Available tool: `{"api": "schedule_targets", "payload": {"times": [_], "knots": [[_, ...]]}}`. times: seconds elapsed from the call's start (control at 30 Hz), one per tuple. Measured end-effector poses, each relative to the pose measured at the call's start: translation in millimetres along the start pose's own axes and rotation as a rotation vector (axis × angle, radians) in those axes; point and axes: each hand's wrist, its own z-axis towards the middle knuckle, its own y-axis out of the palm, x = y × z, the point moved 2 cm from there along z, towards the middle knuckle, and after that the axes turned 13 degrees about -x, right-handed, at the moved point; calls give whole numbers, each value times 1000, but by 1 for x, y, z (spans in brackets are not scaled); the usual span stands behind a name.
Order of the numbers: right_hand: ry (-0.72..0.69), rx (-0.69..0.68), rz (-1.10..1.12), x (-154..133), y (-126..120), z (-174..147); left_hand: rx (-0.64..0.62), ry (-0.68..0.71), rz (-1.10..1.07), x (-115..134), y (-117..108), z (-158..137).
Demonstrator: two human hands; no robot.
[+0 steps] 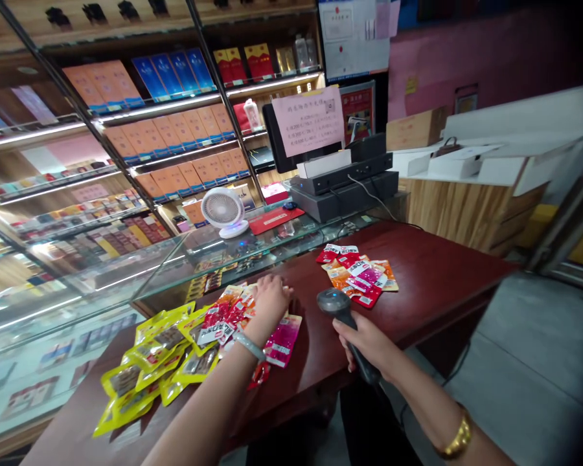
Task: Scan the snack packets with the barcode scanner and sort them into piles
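Right hand (369, 344) is closest to me, fingers wrapped tight around the grip of a barcode scanner (342, 314), its head aimed toward the far side of the dark red counter (432, 285). Left hand (268, 301) is lying palm down with fingers loosely spread on a heap of red and pink snack packets (233, 314). Yellow packets (155, 362) are piled at the near left. Another small stack of packets (357, 275) sits just beyond the scanner. Further back, a white desk fan (223, 210) stands on the glass showcase (126, 272).
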Motion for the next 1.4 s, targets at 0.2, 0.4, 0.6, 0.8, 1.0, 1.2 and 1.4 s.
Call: {"api": "schedule_targets", "payload": {"times": [0.2,0.4,0.6,0.8,1.0,1.2,1.4], "knots": [[75,111,-17,-5,-14,-20,-317,46,-209,93,33,43],[81,171,-2,-4,-31,-29,-490,-51,-356,121,48,62],[-13,166,-4,-12,-35,-16,-395,49,-446,98,45,47],[-32,104,31,-24,-11,1,-356,40,-397,62,34,27],[2,29,13,-17,12,6,-384,93,-365,36,31,15],[-29,2,-16,-10,15,2,-376,14,-291,-10,8,9],[-32,16,-27,-4,1,-8,-264,-142,66,-70,-23,9]]}}
